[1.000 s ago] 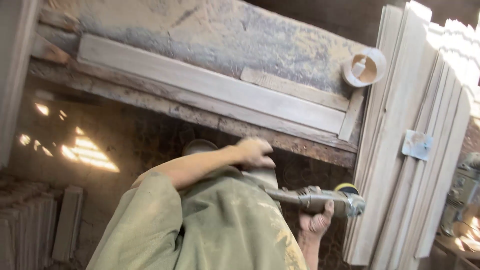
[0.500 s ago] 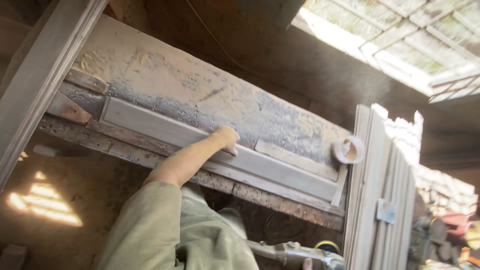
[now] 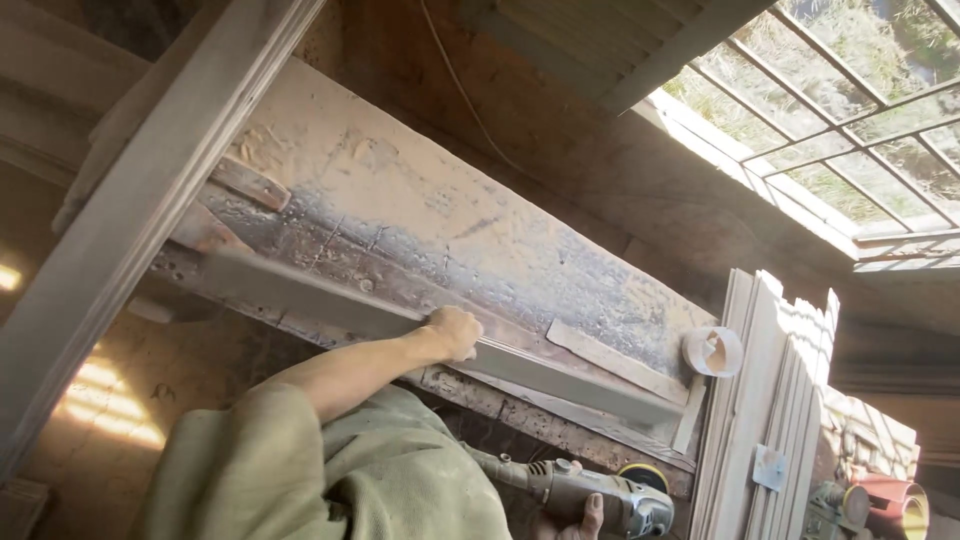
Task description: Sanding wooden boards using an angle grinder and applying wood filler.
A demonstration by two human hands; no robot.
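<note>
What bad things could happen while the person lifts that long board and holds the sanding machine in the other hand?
The long grey wooden board is tilted up on edge under the left hand alone, so it might slip off the dusty workbench. The right hand holds the grey power sander with a yellow pad close to the body; it could graze the green clothing.

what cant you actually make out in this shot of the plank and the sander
Head view only:
- Right hand: cut off by the bottom edge; only fingers around the power sander show.
- Left hand on the long plank: its fingertips are hidden behind the plank's edge.
- Sander's disc: mostly hidden by its body.
- Plank's far end: motion-blurred.
</note>
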